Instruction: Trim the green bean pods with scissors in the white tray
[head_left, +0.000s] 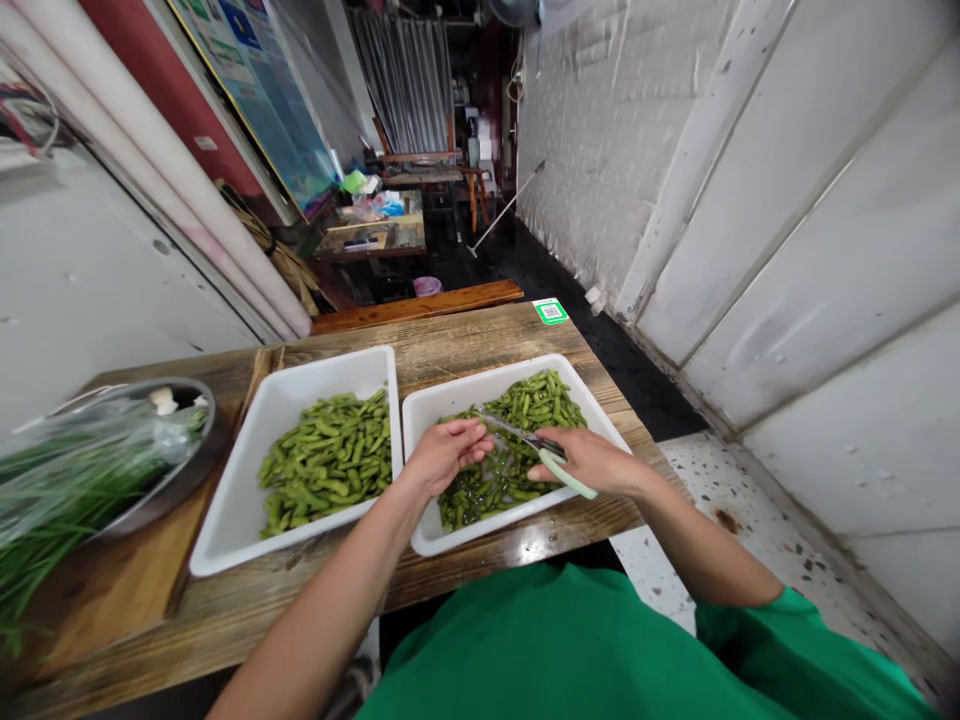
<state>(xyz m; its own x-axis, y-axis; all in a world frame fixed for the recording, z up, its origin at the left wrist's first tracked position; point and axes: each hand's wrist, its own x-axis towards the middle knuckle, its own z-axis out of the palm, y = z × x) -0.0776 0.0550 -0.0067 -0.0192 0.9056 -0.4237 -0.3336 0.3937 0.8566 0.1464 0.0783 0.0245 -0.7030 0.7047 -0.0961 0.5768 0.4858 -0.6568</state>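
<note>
My right hand grips a pair of scissors with pale green handles, its blades pointing left over the right white tray. That tray holds green edamame pods, with water showing among the lower ones. Close to the blade tips, my left hand is closed in a pinch above the tray's left side. Whatever sits between its fingertips is too small to make out against the pods. To the left stands a second white tray with a heap of edamame pods.
Both trays rest on a wooden table. At far left, a metal bowl holds bagged green stalks beside a wooden board. A green QR card lies at the far corner. Beyond are a bench and a cluttered low table.
</note>
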